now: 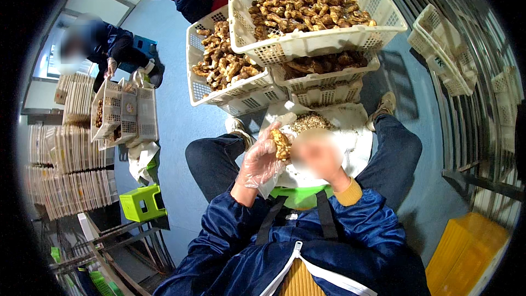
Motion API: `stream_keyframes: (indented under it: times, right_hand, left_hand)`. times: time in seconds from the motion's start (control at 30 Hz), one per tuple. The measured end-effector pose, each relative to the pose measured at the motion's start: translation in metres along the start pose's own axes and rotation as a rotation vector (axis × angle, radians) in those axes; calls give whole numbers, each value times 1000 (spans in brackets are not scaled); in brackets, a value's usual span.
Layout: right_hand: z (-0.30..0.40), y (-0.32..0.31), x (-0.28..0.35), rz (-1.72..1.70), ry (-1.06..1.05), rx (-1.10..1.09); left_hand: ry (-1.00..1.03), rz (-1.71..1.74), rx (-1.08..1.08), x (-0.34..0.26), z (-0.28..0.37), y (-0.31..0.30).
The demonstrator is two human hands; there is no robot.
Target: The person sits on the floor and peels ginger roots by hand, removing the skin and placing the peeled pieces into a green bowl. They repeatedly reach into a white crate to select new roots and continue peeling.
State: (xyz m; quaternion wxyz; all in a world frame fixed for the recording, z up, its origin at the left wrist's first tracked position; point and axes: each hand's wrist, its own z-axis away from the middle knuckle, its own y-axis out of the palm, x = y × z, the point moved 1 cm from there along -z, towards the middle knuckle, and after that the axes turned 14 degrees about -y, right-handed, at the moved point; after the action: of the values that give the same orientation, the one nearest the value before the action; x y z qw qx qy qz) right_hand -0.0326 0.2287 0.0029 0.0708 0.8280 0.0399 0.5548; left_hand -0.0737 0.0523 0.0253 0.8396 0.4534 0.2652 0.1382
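My left hand [261,160], in a clear plastic glove, grips a knobbly brown and yellowish mushroom [281,144] in front of my lap. Close against its right side is my right hand [322,154]. Blurring over its fingers hides their shape and anything between them. Beneath both hands, a white sheet [358,131] lies spread between my legs. A heap of brownish crumbs and trimmings [310,122] sits on the sheet's far part.
Ahead stand stacked white plastic crates [328,43] holding many mushrooms [308,10]. Another mushroom-filled crate [230,94] adjoins them on the left. Metal racking [452,131] lines the right. At left are a green stool [141,203], stacked crates [70,148] and a seated person [119,45].
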Motion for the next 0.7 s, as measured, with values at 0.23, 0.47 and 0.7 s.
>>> stream_keyframes:
  times: [0.23,0.47,0.7]
  right_hand:
    - [-10,-17,1,116,-47,-77]
    - [-8,-12,5,146,40,63]
    - [-6,-6,1,116,6,73]
  left_hand:
    - [-137,-370,-77,4,1,20]
    - [-170,-705,-360,16,28,35]
    - [-182,-680,-426,18,34,32]
